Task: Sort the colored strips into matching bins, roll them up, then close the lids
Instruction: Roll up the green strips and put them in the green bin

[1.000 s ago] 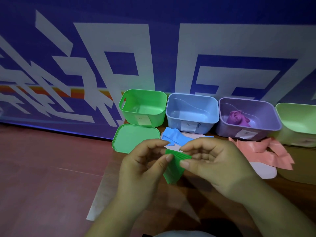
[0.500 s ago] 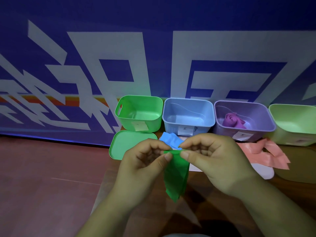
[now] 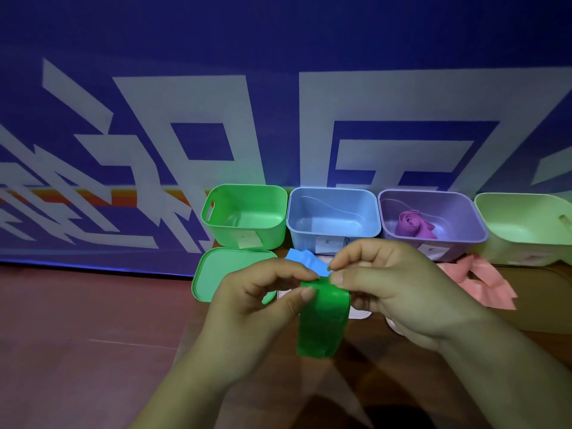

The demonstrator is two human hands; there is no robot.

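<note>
A green strip [image 3: 322,320] hangs between my hands, its top end pinched by both. My left hand [image 3: 260,308] grips it with thumb and forefinger on the left; my right hand [image 3: 390,289] grips it on the right. Behind them stand an open green bin [image 3: 244,215], a blue bin [image 3: 334,218] and a purple bin [image 3: 433,221] with a rolled purple strip [image 3: 413,226] inside. A blue strip [image 3: 305,260] lies in front of the blue bin, partly hidden by my fingers. A pink strip [image 3: 483,280] lies loose at the right.
A green lid [image 3: 216,274] lies flat in front of the green bin. A pale green bin [image 3: 526,224] stands at the far right. White lids [image 3: 360,314] peek out under my hands. A blue and white patterned wall runs behind the bins.
The green strip now hangs lower from my fingers and curves into a loop at its top. The view has shifted down, so the bins sit lower in the frame.
</note>
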